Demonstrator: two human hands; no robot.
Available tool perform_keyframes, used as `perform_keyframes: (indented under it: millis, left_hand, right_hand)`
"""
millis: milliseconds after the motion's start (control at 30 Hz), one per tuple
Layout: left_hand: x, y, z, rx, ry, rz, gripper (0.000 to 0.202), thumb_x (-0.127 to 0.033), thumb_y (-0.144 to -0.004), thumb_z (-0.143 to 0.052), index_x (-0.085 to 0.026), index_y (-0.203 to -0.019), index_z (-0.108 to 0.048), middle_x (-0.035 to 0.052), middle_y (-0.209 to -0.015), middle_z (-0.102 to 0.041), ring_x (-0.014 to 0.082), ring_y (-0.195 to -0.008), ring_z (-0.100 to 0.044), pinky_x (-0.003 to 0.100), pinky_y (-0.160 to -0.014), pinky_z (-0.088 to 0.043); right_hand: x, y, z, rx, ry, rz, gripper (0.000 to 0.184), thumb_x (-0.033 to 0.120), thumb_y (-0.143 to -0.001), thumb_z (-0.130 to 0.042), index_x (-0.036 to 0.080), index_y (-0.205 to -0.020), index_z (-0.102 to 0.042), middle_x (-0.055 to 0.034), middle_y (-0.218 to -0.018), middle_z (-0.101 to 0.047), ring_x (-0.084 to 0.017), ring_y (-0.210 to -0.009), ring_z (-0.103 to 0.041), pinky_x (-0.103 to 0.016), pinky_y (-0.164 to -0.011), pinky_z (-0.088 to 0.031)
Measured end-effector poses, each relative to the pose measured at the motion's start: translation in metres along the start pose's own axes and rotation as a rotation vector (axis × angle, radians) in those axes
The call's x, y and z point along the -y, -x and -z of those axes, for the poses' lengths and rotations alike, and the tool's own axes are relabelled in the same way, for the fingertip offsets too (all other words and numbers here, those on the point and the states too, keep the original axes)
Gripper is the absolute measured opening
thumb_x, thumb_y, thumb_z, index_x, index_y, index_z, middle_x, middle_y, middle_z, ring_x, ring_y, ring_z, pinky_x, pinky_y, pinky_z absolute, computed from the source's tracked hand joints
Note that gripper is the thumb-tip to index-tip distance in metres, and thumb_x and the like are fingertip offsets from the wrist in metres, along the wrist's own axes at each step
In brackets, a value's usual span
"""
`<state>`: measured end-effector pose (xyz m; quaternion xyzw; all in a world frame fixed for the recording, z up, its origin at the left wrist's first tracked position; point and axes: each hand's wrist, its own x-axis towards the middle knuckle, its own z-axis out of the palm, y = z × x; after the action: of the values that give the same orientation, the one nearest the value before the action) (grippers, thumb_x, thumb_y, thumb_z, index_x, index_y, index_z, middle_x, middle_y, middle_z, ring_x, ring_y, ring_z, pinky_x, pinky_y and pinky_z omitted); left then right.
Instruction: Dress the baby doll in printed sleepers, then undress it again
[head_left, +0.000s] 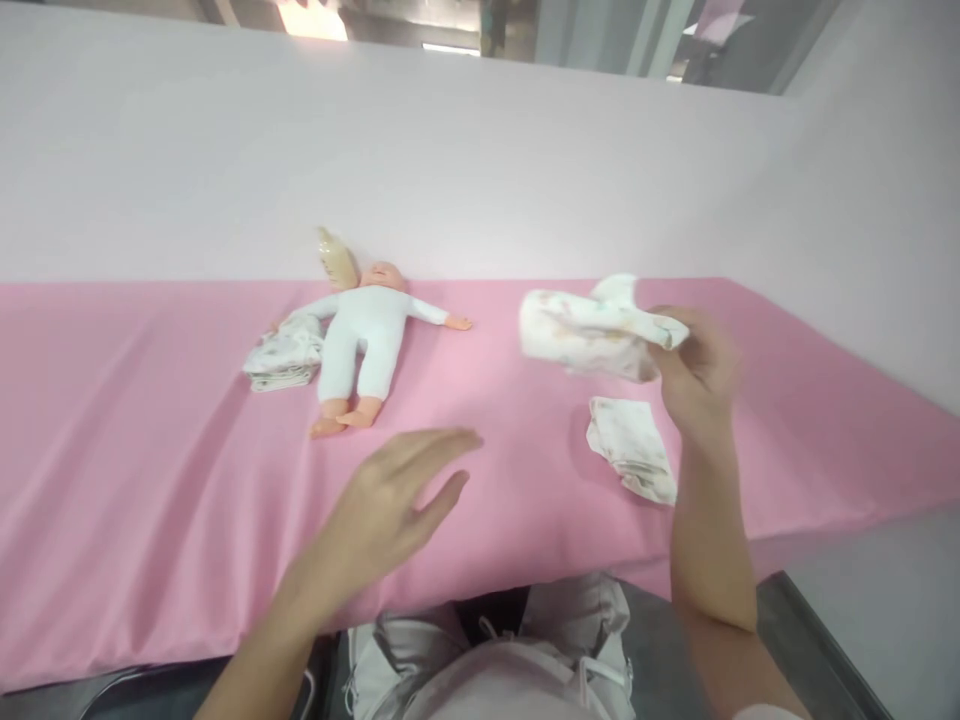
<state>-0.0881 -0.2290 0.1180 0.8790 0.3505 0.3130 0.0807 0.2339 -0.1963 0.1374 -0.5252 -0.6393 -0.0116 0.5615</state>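
Note:
Above the right part of the pink-covered table, my right hand (699, 372) grips a white patterned cloth (581, 330), partly folded and blurred at its edges. Below it on the table lies a folded white cloth (634, 445). My left hand (405, 490) hovers over the front of the table, thumb and fingers apart, holding nothing. Beyond that hand, a baby doll (367, 335) in a white suit lies on its back with its arms spread. A stack of folded patterned cloths (283, 355) sits beside the doll, by one of its arms.
A baby bottle (337, 260) leans near the doll's head at the wall. The pink tablecloth (150, 450) drapes over the front edge. A pale wall (450, 160) rises behind the table, with another (892, 220) at the right. My legs are at the near edge.

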Motion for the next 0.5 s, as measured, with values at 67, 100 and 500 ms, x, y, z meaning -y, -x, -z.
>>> perform_keyframes:
  millis: [67,100,500]
  left_hand:
    - [0.006,-0.024,0.018,-0.124,-0.012,0.062,0.033,-0.030,-0.090,-0.047,-0.025,-0.122,-0.054,0.0048,-0.126,-0.058,0.0224,-0.116,-0.054,0.037,-0.098,-0.046]
    - [0.011,-0.036,0.025,-0.207,-0.008,0.099,0.034,-0.032,-0.090,-0.046,-0.025,-0.123,-0.054,0.0054,-0.130,-0.055,0.0237,-0.120,-0.051,0.039,-0.099,-0.044]
    - [0.058,-0.093,0.002,-0.146,0.508,0.161,0.017,-0.035,-0.084,-0.056,-0.020,-0.093,-0.058,0.0004,-0.085,-0.058,0.0114,-0.072,-0.052,0.024,-0.067,-0.044]
  right_hand:
    - [0.018,-0.013,-0.026,0.103,-0.248,0.025,0.021,0.042,-0.085,-0.052,0.027,-0.099,-0.058,-0.0056,-0.104,-0.062,-0.020,-0.079,-0.061,-0.033,-0.061,-0.049]
    - [0.023,-0.018,-0.040,0.156,-0.352,0.034,0.023,0.045,-0.084,-0.054,0.027,-0.097,-0.058,-0.0053,-0.102,-0.063,-0.020,-0.078,-0.062,-0.032,-0.060,-0.049]
    - [0.027,-0.018,-0.135,0.155,-0.662,-0.067,0.020,0.035,-0.080,-0.061,0.023,-0.095,-0.063,-0.0059,-0.102,-0.066,-0.020,-0.097,-0.062,-0.036,-0.085,-0.050]
